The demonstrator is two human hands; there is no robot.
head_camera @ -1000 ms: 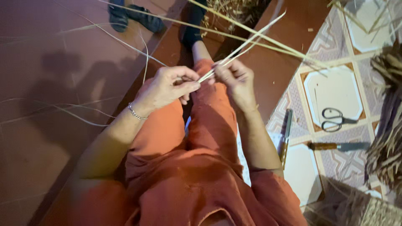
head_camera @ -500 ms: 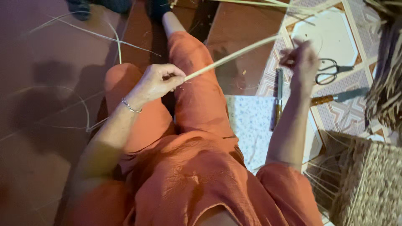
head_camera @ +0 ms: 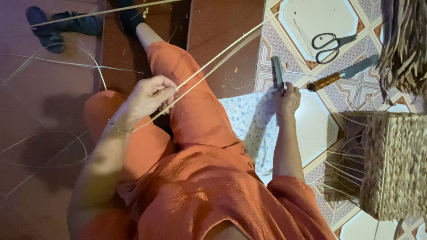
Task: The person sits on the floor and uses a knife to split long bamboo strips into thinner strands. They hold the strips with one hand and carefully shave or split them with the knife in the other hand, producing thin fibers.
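Observation:
I sit on the floor in orange clothes. My left hand (head_camera: 149,95) pinches thin pale rattan strips (head_camera: 222,55) that run up and to the right over my knee. A thin bracelet circles that wrist. My right hand (head_camera: 287,98) is down on the tiled floor with its fingers closed round the lower end of a slim grey knife (head_camera: 278,71) lying beside a pale flowered cloth (head_camera: 242,115).
Black scissors (head_camera: 329,44) and a wooden-handled knife (head_camera: 344,73) lie on the patterned tiles. A woven basket (head_camera: 396,164) with loose strands stands at right, dried fibres (head_camera: 407,44) above it. Dark sandals (head_camera: 58,24) and stray strips (head_camera: 66,64) lie at upper left.
My right hand has let go of the strips, swung out to the right and come down onto the slim grey knife on the floor. My left hand has kept hold of the strips.

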